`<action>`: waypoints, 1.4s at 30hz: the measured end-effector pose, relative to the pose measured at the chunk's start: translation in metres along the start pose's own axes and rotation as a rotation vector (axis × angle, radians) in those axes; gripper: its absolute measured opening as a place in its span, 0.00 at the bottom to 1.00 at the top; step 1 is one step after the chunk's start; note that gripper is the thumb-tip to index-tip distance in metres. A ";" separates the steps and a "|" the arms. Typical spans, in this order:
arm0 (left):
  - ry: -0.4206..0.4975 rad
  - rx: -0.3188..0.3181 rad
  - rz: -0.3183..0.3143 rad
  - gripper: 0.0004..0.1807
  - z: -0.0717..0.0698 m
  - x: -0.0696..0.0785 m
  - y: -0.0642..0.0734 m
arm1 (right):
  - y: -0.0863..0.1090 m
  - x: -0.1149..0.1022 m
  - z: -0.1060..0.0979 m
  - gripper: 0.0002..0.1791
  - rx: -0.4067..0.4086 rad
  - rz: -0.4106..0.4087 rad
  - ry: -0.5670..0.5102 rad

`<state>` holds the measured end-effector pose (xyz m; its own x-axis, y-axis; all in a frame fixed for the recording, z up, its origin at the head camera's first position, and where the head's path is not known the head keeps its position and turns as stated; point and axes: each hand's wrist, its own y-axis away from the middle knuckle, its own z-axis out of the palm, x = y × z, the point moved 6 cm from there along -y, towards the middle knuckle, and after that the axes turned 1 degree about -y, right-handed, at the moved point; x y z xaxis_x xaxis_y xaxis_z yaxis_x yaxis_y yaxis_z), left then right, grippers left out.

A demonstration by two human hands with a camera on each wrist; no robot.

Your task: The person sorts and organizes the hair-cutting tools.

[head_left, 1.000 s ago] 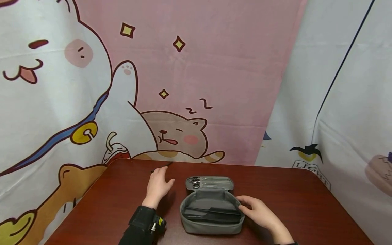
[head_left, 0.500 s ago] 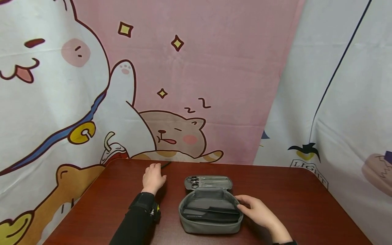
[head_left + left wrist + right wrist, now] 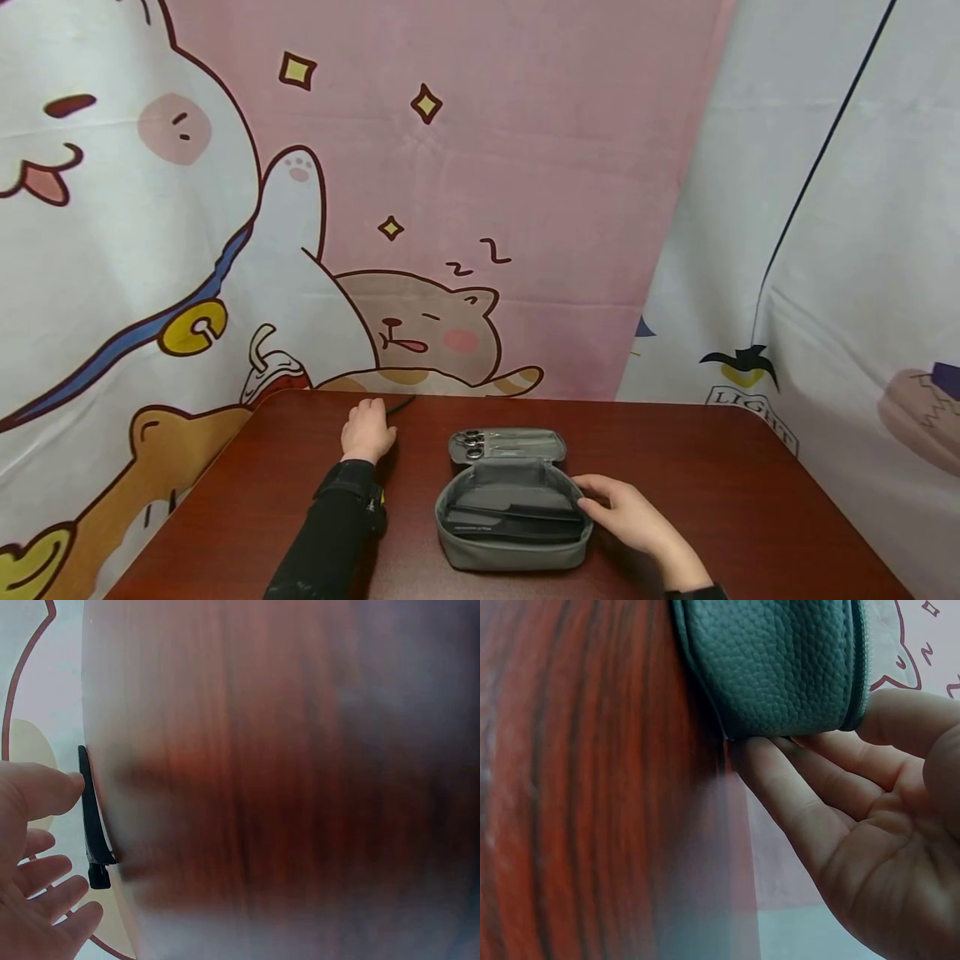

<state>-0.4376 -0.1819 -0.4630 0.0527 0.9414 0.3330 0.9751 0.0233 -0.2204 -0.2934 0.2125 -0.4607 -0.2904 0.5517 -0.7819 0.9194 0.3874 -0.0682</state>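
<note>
A grey-green zip case (image 3: 510,557) stands on the table with its lid (image 3: 551,447) folded back. Long black objects (image 3: 517,529) lie inside it. My right hand (image 3: 626,517) holds the case's right side, thumb at the zipped rim and fingers against the outer wall; the right wrist view shows the pebbled wall (image 3: 772,667) up close. My left hand (image 3: 367,431) is over the table's far left part. Beside it lies a slim black hair clip (image 3: 91,817). In the left wrist view the thumb tip meets or overlaps the clip, while the other fingers are loosely extended.
Scissors (image 3: 472,446) with metal rings sit in the lid, next to a clear pocket (image 3: 521,442). The reddish-brown table (image 3: 712,467) ends at a far edge, just beyond the clip. A cartoon-printed cloth (image 3: 525,167) hangs behind it.
My left hand has moved left, from above the clip to its left side, leaving more of the clip visible. The right hand keeps its hold on the case. The head view has shifted slightly.
</note>
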 end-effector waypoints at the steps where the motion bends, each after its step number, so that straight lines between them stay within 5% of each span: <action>1: -0.008 -0.001 0.004 0.27 0.000 0.001 -0.001 | 0.000 0.000 0.000 0.20 0.000 -0.002 0.003; 12: -0.047 -0.114 -0.033 0.21 0.005 -0.003 -0.004 | 0.000 0.002 0.000 0.21 -0.008 0.026 -0.005; 27: -0.057 -0.072 -0.009 0.07 0.005 -0.004 -0.003 | 0.001 0.000 0.000 0.21 -0.009 0.017 0.000; 37: 0.026 -0.078 0.041 0.07 -0.001 0.002 0.007 | 0.000 0.000 0.000 0.20 -0.001 0.013 0.012; 42: 0.083 -0.017 0.094 0.03 -0.008 0.011 0.016 | 0.001 0.000 0.000 0.20 -0.002 0.004 0.015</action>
<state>-0.4195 -0.1733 -0.4558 0.1614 0.9082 0.3863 0.9685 -0.0704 -0.2390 -0.2928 0.2127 -0.4604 -0.2905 0.5646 -0.7726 0.9200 0.3867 -0.0633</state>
